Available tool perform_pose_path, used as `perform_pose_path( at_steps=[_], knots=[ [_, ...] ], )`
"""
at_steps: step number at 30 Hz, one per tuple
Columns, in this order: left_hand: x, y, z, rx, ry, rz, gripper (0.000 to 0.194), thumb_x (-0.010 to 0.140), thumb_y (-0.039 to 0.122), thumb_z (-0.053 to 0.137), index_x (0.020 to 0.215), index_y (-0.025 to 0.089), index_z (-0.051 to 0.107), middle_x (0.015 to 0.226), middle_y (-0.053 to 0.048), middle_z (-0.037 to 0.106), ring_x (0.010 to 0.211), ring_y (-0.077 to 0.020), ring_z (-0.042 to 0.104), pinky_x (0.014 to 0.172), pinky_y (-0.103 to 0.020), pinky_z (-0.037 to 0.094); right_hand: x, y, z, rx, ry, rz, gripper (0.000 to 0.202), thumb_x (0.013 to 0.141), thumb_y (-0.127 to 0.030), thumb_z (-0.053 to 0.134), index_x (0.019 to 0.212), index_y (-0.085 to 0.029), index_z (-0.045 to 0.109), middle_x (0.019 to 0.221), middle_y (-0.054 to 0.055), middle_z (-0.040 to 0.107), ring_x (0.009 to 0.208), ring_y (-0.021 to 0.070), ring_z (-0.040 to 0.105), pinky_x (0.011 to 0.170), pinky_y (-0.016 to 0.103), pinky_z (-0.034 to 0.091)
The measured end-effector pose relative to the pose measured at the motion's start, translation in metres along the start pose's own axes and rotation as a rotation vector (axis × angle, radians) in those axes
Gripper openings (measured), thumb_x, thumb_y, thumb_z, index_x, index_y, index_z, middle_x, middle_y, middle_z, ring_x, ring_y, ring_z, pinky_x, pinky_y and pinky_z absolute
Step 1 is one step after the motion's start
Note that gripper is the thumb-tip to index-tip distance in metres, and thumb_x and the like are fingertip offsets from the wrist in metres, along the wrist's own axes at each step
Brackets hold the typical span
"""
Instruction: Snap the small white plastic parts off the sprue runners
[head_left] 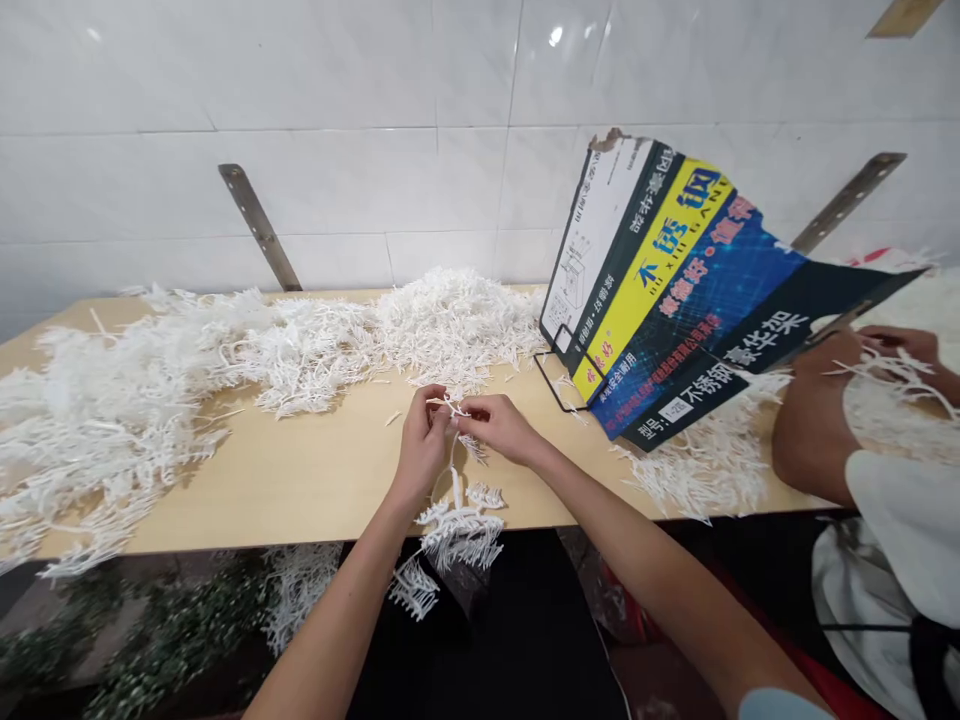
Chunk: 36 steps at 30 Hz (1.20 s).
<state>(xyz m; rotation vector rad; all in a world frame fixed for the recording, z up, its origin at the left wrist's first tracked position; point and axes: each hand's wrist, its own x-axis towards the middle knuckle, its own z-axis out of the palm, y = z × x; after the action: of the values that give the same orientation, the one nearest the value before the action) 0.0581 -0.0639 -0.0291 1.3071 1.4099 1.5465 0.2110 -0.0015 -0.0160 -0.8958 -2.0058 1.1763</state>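
- The white plastic branch (459,520) is hanging over the near edge of the wooden table (300,480), its top held up between the person's two hands and its frosted sprigs drooping below the table edge.
- The left hand (421,445) is closing its fingertips on the branch stem just under the top, thumb and forefinger pinched tight.
- The right hand (499,425) is pinching a small white sprig piece (452,407) against the stem tip, fingers nearly shut around it.
- Judging by the sprigs already hanging on the stem, the branch looks partly built, with the top piece being fitted now; how many more belong on it cannot be told.
- Loose white sprigs are lying in long heaps (315,345) along the far and left sides of the table, too many to count, so much stock seems unused.
- One printed cardboard box flap (675,290) is leaning on a wire stand at the right of the table.
- Beyond it, another person's arm (817,410) is resting among more white sprigs (705,470).
- Two metal brackets (259,225) are slanting on the tiled wall behind the table.
- Green foliage (150,630) is lying beneath the table's near edge.
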Motion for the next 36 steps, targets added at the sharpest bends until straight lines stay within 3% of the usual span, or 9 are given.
perform_pose_path(
  at_steps=[2, 5, 7, 10, 16, 21, 25, 31, 36],
  knots=[
    [0.001, 0.001, 0.001, -0.078, -0.016, -0.045, 0.033, 0.093, 0.041, 0.065, 0.121, 0.025, 0.057, 0.114, -0.006, 0.064, 0.089, -0.0165, 0.061, 0.080, -0.029, 0.050, -0.002, -0.002, -0.001, -0.008, 0.067, -0.036, 0.027, 0.086, -0.038, 0.068, 0.071, -0.017, 0.065, 0.063, -0.003, 0.051, 0.062, 0.0124, 0.043, 0.060, 0.026, 0.031],
    [0.003, 0.002, 0.001, -0.213, -0.046, -0.170, 0.042, 0.087, 0.048, 0.072, 0.119, 0.022, 0.061, 0.091, -0.002, 0.065, 0.074, -0.0144, 0.060, 0.069, -0.027, 0.049, -0.003, -0.003, -0.002, -0.023, 0.117, -0.092, 0.027, 0.087, -0.038, 0.067, 0.070, -0.017, 0.065, 0.063, -0.002, 0.054, 0.061, 0.0127, 0.043, 0.060, 0.026, 0.033],
    [0.004, 0.002, 0.000, -0.212, -0.075, -0.219, 0.038, 0.086, 0.051, 0.073, 0.102, 0.018, 0.067, 0.071, 0.001, 0.060, 0.060, -0.0119, 0.053, 0.058, -0.024, 0.043, -0.003, -0.002, -0.004, -0.029, 0.136, -0.108, 0.028, 0.087, -0.039, 0.067, 0.069, -0.017, 0.063, 0.064, -0.001, 0.055, 0.062, 0.0129, 0.044, 0.060, 0.026, 0.033],
    [0.003, 0.000, -0.001, -0.161, -0.089, -0.222, 0.038, 0.083, 0.053, 0.074, 0.080, 0.016, 0.068, 0.058, 0.003, 0.052, 0.050, -0.0092, 0.043, 0.048, -0.023, 0.032, -0.003, 0.000, -0.006, -0.024, 0.128, -0.106, 0.025, 0.087, -0.039, 0.068, 0.075, -0.017, 0.064, 0.067, -0.002, 0.055, 0.063, 0.0126, 0.044, 0.060, 0.026, 0.034],
    [-0.002, -0.007, 0.000, -0.028, -0.095, -0.162, 0.029, 0.086, 0.044, 0.066, 0.084, 0.016, 0.074, 0.059, 0.002, 0.056, 0.054, -0.0112, 0.045, 0.051, -0.023, 0.033, 0.000, 0.007, -0.010, -0.084, 0.009, -0.015, 0.037, 0.085, -0.051, 0.073, 0.073, -0.017, 0.063, 0.062, -0.005, 0.046, 0.061, 0.0112, 0.040, 0.057, 0.024, 0.029],
    [-0.006, -0.003, -0.001, 0.070, -0.216, -0.143, 0.028, 0.089, 0.042, 0.062, 0.079, 0.017, 0.071, 0.057, 0.003, 0.050, 0.054, -0.0116, 0.041, 0.052, -0.023, 0.031, 0.001, 0.010, -0.019, 0.057, -0.175, 0.055, 0.045, 0.082, -0.057, 0.074, 0.069, -0.016, 0.062, 0.058, -0.005, 0.045, 0.058, 0.0105, 0.039, 0.054, 0.024, 0.028],
    [-0.008, 0.005, -0.004, 0.155, -0.328, -0.057, 0.030, 0.090, 0.039, 0.061, 0.069, 0.018, 0.064, 0.057, 0.002, 0.045, 0.056, -0.0120, 0.037, 0.053, -0.024, 0.028, -0.001, 0.008, -0.033, 0.202, -0.358, 0.057, 0.043, 0.079, -0.052, 0.078, 0.066, -0.016, 0.059, 0.058, -0.006, 0.043, 0.057, 0.0098, 0.038, 0.055, 0.024, 0.028],
    [0.000, 0.010, -0.004, -0.047, -0.611, -0.170, 0.032, 0.082, 0.047, 0.070, 0.068, 0.019, 0.067, 0.053, 0.003, 0.040, 0.051, -0.0114, 0.031, 0.054, -0.028, 0.025, 0.000, 0.013, -0.044, 0.372, -0.573, 0.043, 0.035, 0.073, -0.041, 0.079, 0.059, -0.017, 0.060, 0.057, -0.004, 0.048, 0.057, 0.0105, 0.038, 0.056, 0.026, 0.028],
    [0.009, 0.009, -0.011, -0.151, -0.680, -0.178, 0.037, 0.075, 0.048, 0.076, 0.058, 0.018, 0.063, 0.052, 0.001, 0.044, 0.051, -0.0115, 0.035, 0.056, -0.030, 0.027, 0.000, 0.020, -0.041, 0.578, -0.560, 0.088, 0.035, 0.066, -0.039, 0.078, 0.051, -0.019, 0.053, 0.046, -0.005, 0.040, 0.046, 0.0094, 0.029, 0.053, 0.029, 0.027]
  ],
)
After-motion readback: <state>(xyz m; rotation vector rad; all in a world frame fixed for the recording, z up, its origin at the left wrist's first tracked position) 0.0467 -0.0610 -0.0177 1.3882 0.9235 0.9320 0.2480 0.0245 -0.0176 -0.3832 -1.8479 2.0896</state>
